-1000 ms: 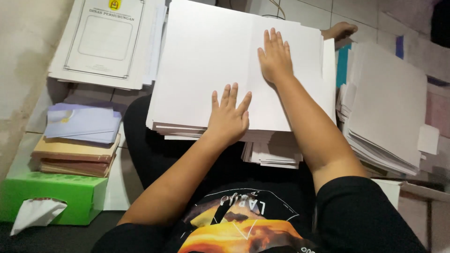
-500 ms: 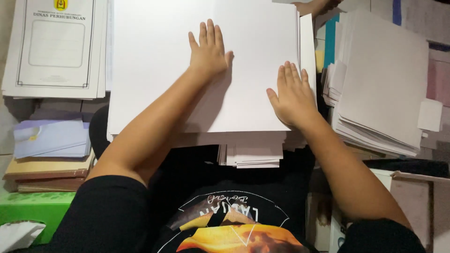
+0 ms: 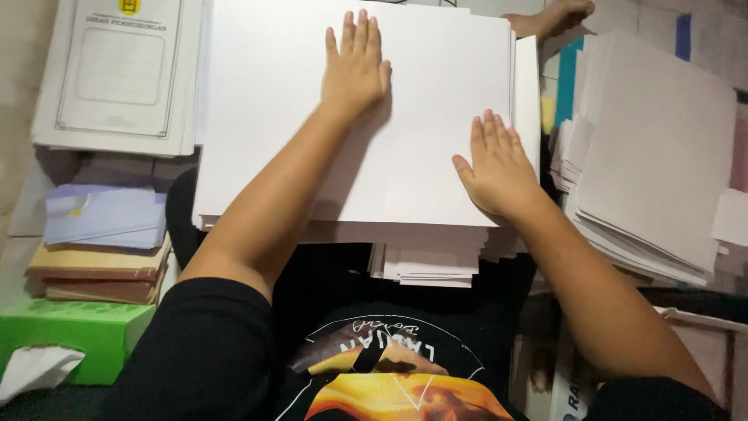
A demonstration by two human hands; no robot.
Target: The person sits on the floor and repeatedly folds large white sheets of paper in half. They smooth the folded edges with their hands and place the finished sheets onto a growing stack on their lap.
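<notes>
A large white sheet [image 3: 280, 109] lies on top of a thick stack of white paper [image 3: 425, 261] resting over my lap. My left hand [image 3: 355, 64] presses flat on the sheet near its far edge, fingers together and pointing away. My right hand [image 3: 499, 164] lies flat near the sheet's right edge, fingers slightly spread. Neither hand holds anything. Just beyond my right hand, the sheet's right margin [image 3: 527, 93] stands up as a narrow folded strip.
A second pile of white sheets [image 3: 654, 156] sits at the right. A printed white folder [image 3: 117, 74] lies at the upper left, above lilac, yellow and brown booklets [image 3: 101, 242]. A green tissue box [image 3: 70, 335] is at the lower left. Someone's foot [image 3: 557, 15] shows at the top.
One second ago my arms were crossed, with my right hand far up the sheet. My left hand has slid up to the far edge and my right hand has come down to the right edge.
</notes>
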